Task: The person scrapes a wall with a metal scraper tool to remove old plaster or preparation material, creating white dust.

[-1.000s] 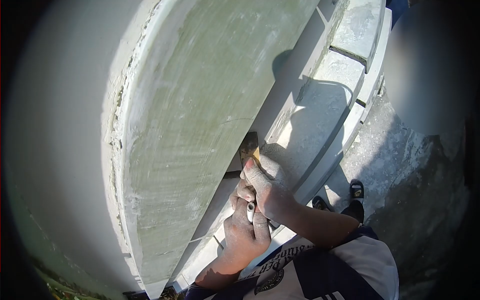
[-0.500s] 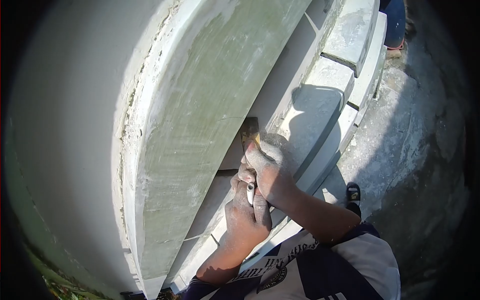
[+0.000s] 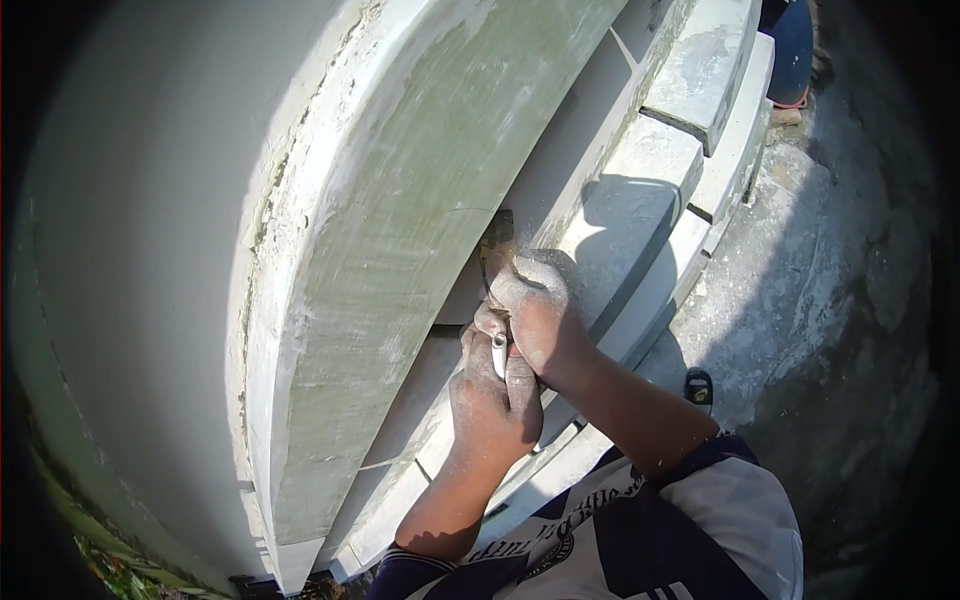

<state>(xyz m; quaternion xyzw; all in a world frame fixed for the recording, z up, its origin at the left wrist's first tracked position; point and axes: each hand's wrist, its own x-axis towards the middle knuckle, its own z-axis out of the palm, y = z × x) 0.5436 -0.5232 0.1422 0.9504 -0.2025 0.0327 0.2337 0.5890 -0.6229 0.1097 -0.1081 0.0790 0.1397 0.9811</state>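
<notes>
My left hand (image 3: pixel 492 400), coated in pale dust, is closed around a white hollow tube (image 3: pixel 499 352) whose open end faces me. Just above it, my equally dusty right hand (image 3: pixel 540 300) is wrapped round a scraper. Its flat, dark blade (image 3: pixel 497 230) sticks out past the fingers, close to the lower edge of the greenish-grey plastered band (image 3: pixel 400 220). Whether the tube is the scraper's handle is hidden by my fingers. The blade's edge lies in shadow, so contact with the surface cannot be made out.
A smooth curved wall (image 3: pixel 150 250) rises on the left. Stepped white ledges (image 3: pixel 640 160) with gaps between blocks run along the right of my hands. Below is rough concrete ground (image 3: pixel 760 290) with a sandalled foot (image 3: pixel 699 386). A dark blue container (image 3: pixel 790 55) stands at upper right.
Both hands and the scraper have shifted slightly upward in view, along the band's edge. My grip looks the same.
</notes>
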